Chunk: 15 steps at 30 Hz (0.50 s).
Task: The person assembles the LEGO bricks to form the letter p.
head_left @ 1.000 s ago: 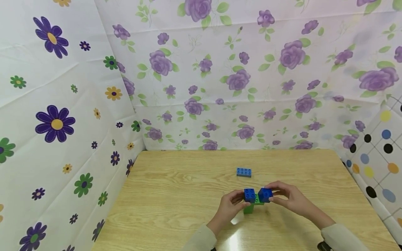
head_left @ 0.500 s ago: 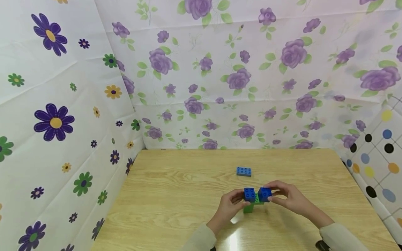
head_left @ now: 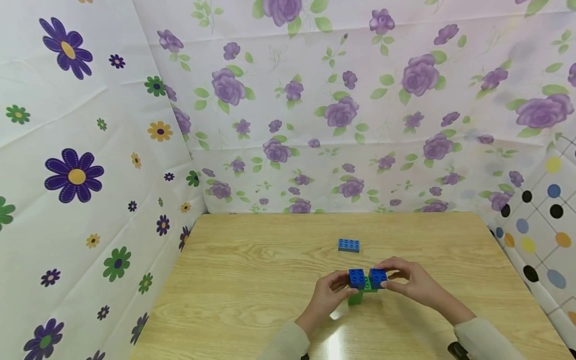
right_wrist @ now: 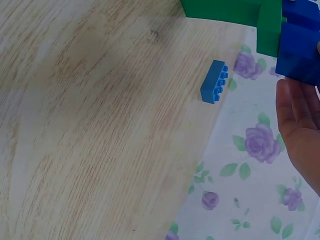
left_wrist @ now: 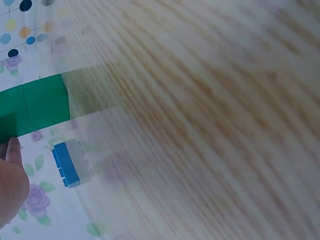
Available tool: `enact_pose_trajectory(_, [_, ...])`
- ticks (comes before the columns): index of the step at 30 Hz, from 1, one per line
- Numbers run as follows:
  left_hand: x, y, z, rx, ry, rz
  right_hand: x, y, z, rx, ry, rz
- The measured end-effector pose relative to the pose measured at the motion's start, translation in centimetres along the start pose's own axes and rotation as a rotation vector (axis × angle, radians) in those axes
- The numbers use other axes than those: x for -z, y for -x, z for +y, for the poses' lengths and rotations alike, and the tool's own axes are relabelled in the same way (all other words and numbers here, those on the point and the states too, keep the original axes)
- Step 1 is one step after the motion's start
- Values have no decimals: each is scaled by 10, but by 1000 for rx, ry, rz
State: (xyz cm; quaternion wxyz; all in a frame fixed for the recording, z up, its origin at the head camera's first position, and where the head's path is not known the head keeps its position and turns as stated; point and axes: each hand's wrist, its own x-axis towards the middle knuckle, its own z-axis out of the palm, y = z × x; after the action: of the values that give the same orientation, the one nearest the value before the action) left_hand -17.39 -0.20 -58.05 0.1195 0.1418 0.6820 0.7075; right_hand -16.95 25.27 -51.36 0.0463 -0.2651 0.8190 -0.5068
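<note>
A green brick column (head_left: pixel 355 298) stands on the table, with a flat green brick (head_left: pixel 367 284) reaching out to the right at its top. On the left end sits a square blue brick (head_left: pixel 357 278), which my left hand (head_left: pixel 330 292) holds between thumb and fingers. My right hand (head_left: pixel 415 284) pinches a second square blue brick (head_left: pixel 377 278) over the right end. A strip of green studs shows between the two blue bricks. In the right wrist view, the right-hand blue brick (right_wrist: pixel 299 52) is right against the green overhang (right_wrist: pixel 269 30), with fingers (right_wrist: pixel 295 102) under its edge.
A lighter blue eight-stud brick (head_left: pixel 348 245) lies on the wooden table (head_left: pixel 252 280) behind the stack. Flowered cloth (head_left: pixel 279 100) hangs at the back, with more cloth (head_left: pixel 112 225) along the left side and a dotted one (head_left: pixel 535 240) on the right.
The right-hand blue brick has turned to line up more squarely with the left one, and my right hand has shifted slightly left. My left hand keeps its hold.
</note>
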Motion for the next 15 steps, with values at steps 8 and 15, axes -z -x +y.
enact_pose_trajectory(8, [1, 1, 2, 23, 1, 12, -3, -1, -4, -20, 12, 10])
enact_pose_trajectory(15, [0, 1, 2, 21, 10, 9, -1, -1, -3, -25, 25, -28])
